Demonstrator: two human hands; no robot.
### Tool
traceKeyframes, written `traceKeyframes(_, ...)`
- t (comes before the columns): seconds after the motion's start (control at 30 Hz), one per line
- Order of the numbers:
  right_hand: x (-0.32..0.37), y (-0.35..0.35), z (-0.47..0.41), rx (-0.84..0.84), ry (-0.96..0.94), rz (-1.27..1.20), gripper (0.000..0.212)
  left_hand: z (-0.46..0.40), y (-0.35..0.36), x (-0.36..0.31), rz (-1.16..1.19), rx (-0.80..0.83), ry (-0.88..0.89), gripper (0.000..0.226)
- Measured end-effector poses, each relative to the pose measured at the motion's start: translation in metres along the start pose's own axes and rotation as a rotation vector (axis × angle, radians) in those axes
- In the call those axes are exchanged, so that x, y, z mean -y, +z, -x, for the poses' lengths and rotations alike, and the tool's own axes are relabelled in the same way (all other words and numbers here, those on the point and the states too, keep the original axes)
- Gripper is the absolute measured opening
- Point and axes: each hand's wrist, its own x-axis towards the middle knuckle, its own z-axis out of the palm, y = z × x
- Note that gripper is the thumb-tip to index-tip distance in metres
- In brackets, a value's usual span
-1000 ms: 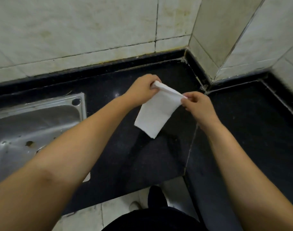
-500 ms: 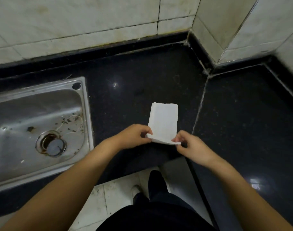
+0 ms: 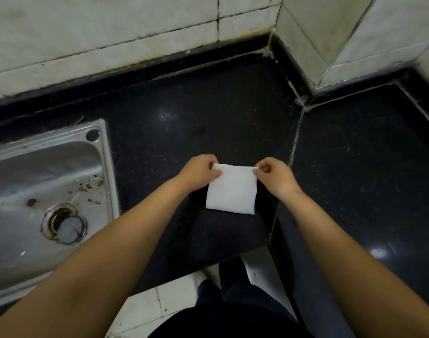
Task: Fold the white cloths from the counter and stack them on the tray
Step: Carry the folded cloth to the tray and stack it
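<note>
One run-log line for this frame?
step: folding | white cloth: folded, flat on counter | left hand: pinches far-left corner | right hand: pinches far-right corner | tray: not in view

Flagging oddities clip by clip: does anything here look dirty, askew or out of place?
The steel sink holds scattered dark debris and thread-like scraps, and its drain is ringed with rust. The white cloth lies flat and neatly folded on the black counter, its far corners pinched by both hands. No tray is in view.

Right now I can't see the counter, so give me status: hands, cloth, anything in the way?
Left hand and right hand each pinch a far corner. White cloth folded, flat on counter. Nothing blocking; no tray in view.
</note>
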Motion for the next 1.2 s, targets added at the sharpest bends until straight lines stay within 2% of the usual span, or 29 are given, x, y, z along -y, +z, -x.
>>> traceKeyframes(0.17,-0.006,0.011,-0.012,-0.013,0.046,0.136,0.008,-0.012,0.017,0.001,-0.186,-0.064,-0.024,0.013)
traceKeyframes(0.27,-0.006,0.01,-0.009,-0.028,0.02,0.233,0.017,-0.008,0.023,0.002,-0.185,-0.148,-0.048,0.027)
traceKeyframes(0.37,-0.008,0.006,-0.003,-0.041,0.04,0.271,0.03,0.001,0.026,0.005,-0.147,-0.273,-0.18,0.035)
traceKeyframes(0.43,-0.009,0.008,0.006,-0.032,0.082,0.343,0.037,0.01,0.032,0.005,-0.211,-0.262,-0.259,0.039)
traceKeyframes(0.57,-0.002,0.029,0.02,-0.038,0.106,0.566,0.05,0.015,0.049,-0.005,-0.402,-0.194,-0.278,0.041)
traceKeyframes(0.7,0.006,0.044,0.023,-0.063,0.048,0.659,0.037,0.014,0.055,-0.016,-0.418,-0.197,-0.276,0.035)
traceKeyframes(0.77,0.006,0.043,0.027,-0.076,0.057,0.532,0.03,0.018,0.052,-0.016,-0.298,-0.202,-0.239,0.032)
traceKeyframes(0.87,0.005,0.026,0.038,-0.106,0.088,0.076,0.022,0.03,0.038,-0.016,0.068,-0.198,-0.12,0.013)
traceKeyframes(1.0,0.0,0.001,0.069,-0.154,0.173,-0.502,0.021,0.052,0.026,-0.028,0.535,-0.137,-0.077,0.027)
traceKeyframes(1.1,-0.01,-0.009,0.11,-0.211,0.161,-0.66,0.015,0.074,0.031,-0.041,0.728,0.007,-0.047,0.041)
traceKeyframes(1.2,-0.034,-0.009,0.165,-0.315,0.179,-0.769,0.013,0.105,0.048,-0.051,0.792,0.183,0.003,0.035)
